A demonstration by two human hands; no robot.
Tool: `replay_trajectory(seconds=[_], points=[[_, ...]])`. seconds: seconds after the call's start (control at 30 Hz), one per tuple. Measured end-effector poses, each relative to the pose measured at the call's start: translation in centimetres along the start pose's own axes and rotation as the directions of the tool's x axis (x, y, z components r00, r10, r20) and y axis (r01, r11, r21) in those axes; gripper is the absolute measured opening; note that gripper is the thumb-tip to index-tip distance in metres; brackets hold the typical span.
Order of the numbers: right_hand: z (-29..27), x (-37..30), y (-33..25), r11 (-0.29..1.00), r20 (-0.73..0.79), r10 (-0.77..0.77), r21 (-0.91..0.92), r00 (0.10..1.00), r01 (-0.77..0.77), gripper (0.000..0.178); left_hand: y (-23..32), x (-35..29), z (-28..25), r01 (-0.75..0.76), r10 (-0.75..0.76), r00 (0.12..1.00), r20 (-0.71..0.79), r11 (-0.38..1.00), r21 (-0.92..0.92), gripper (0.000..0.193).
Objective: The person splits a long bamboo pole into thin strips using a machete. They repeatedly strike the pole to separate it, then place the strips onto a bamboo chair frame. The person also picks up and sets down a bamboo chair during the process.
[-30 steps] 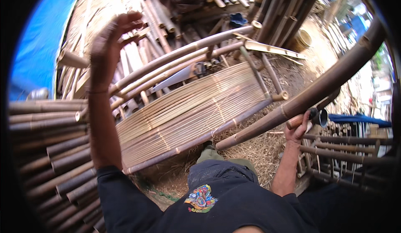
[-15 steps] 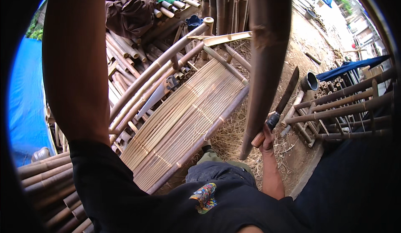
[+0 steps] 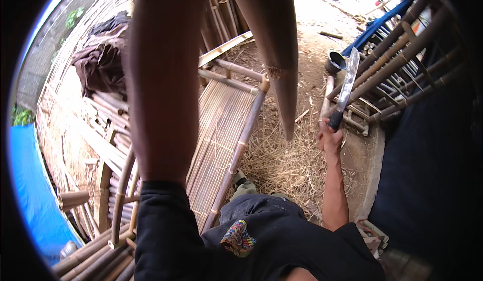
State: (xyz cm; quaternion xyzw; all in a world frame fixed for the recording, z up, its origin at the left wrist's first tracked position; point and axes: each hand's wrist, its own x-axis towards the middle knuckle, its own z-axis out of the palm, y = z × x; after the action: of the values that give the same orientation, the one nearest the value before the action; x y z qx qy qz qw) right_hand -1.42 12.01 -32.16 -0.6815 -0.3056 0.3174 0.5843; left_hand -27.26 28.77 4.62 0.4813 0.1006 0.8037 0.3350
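My right hand (image 3: 330, 139) is closed around the dark handle of a machete (image 3: 347, 87), its long blade pointing up and away from me. A thick brown bamboo pole (image 3: 271, 34) hangs from the top edge at the middle, with a node partway down and a narrow lower end left of my right hand. My left forearm (image 3: 166, 79) is raised and runs out of the top of the picture, so my left hand is hidden. Beyond and below lies a bamboo bench (image 3: 221, 135) with a seat of thin slats and round poles for its frame.
Straw-like shavings (image 3: 282, 165) litter the dirt beside the bench. To the right stands a bamboo frame (image 3: 392, 69) near a black bucket (image 3: 336, 62). Brown cloth (image 3: 103, 59) covers a bamboo stack at the left; a blue tarp (image 3: 35, 180) lies farther left.
My view has turned, so the bench shifts left. The machete has risen, its blade more upright, and now stands apart from the pole's lower end. My left arm stays raised.
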Motion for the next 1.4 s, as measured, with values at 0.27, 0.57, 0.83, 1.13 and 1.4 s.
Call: replay_trajectory(seconds=[0.27,0.57,0.83,1.13,1.4], points=[[-11.9,-10.0,0.7,0.990,-0.110,-0.108,0.080,0.988,0.117,0.027,-9.8,-11.8,5.6,-0.072,0.001,0.920,0.391,0.983,0.166,0.021],[-21.2,-19.9,1.7,0.972,-0.029,0.137,0.197,0.990,-0.129,0.024,-8.2,-18.0,9.9,-0.089,-0.131,0.834,0.536,0.927,0.365,0.028],[-21.2,-24.1,-2.6,0.966,-0.073,-0.018,0.256,0.997,0.037,0.024,-2.1,-24.5,10.2,-0.166,-0.034,0.767,0.641,0.954,0.249,0.027],[-12.4,-30.3,-4.2,0.745,-0.007,0.061,0.666,0.998,-0.041,0.047,11.2,-34.6,-1.6,-0.163,0.116,0.444,0.889,0.986,-0.047,0.020],[-2.2,-37.1,8.0,0.097,0.542,0.115,0.828,0.833,-0.552,0.069,19.4,-43.5,-19.0,0.228,-0.125,0.232,0.965,0.971,0.071,0.037]])
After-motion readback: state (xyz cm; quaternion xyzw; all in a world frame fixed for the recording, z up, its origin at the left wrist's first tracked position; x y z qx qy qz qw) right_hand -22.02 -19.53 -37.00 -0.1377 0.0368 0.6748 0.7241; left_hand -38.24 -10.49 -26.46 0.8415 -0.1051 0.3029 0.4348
